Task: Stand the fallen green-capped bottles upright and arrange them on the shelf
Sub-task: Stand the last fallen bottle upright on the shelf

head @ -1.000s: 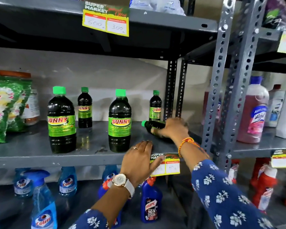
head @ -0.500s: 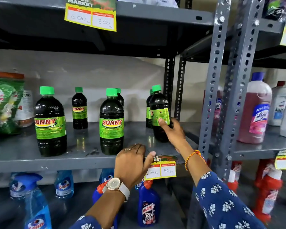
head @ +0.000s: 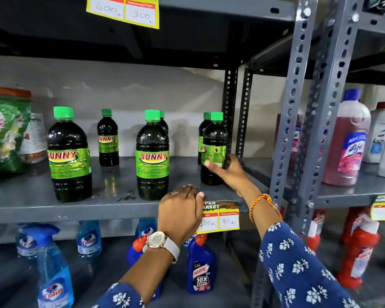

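Note:
Several dark green-capped Sunny bottles stand upright on the grey middle shelf [head: 111,196]. Two large ones are in front, the left large bottle [head: 69,156] and the middle large bottle [head: 152,156]. A small bottle [head: 107,138] stands behind at the back, and another peeks out behind the middle one. At the right, my right hand [head: 230,172] grips the lower half of a small bottle [head: 214,141], which stands upright in front of another small bottle [head: 203,130]. My left hand [head: 180,211] rests curled over the shelf's front edge beside the price tag.
A green detergent bag [head: 2,138] and an orange-lidded jar [head: 9,93] sit at the shelf's left. Perforated grey uprights [head: 296,107] stand right of my hand. A pink Lizol bottle [head: 347,141] is on the neighbouring shelf. Blue spray bottles [head: 53,272] and a Harpic bottle [head: 201,270] stand below.
A second ago the small bottle lay on its side at the right under my right hand; it now stands upright near the shelf front. My left hand stayed on the edge.

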Motion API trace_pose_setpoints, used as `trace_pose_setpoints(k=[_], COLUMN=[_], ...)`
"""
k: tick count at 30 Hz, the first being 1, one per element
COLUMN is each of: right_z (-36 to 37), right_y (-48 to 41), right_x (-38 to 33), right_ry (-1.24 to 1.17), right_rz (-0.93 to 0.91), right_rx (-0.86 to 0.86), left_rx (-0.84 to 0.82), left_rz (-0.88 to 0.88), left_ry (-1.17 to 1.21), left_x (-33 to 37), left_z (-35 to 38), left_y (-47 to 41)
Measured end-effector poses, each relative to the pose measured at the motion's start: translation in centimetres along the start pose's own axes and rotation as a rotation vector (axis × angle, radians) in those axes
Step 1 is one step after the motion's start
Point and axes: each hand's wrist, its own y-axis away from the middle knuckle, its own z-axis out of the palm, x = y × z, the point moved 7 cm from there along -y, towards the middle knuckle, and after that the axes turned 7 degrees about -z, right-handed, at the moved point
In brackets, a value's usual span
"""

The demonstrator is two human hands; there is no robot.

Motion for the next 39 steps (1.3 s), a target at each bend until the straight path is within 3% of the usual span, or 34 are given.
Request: trace_pose_setpoints(k=[4,8,13,21,26,39], right_z=[-0.5,-0.1,-0.5,0.1,-0.6,-0.9], right_y=[0.0,-0.3,-0.1,-0.7,-0.6,1.6], right_x=[0.6,0.7,0.4,1.1,1.1,-0.6], right_ry=[-0.043,-0.175,-0.093,-0.2,-0.163,-0.033], right_rz=[0.055,0.071,0.06,0.049,0.054,-0.008], right_rx=[0.048,-0.03,0.03,-0.057,0.033,-0.002], left_rx=[-0.007,-0.006,-0.005,-0.023,-0.023,-0.01], left_rz=[0.001,0.005,0.011,-0.003,-0.002,0.018], left_ry=[-0.006,0.004,0.014,0.005,0.002,-0.025], left_x=[0.1,0.0,0.2,0.1,0.0,0.3], left_z=[0.1,0.2,0.2,0.3,0.5,0.2], left_y=[0.1,0.1,0.1,0.1,0.1,0.2])
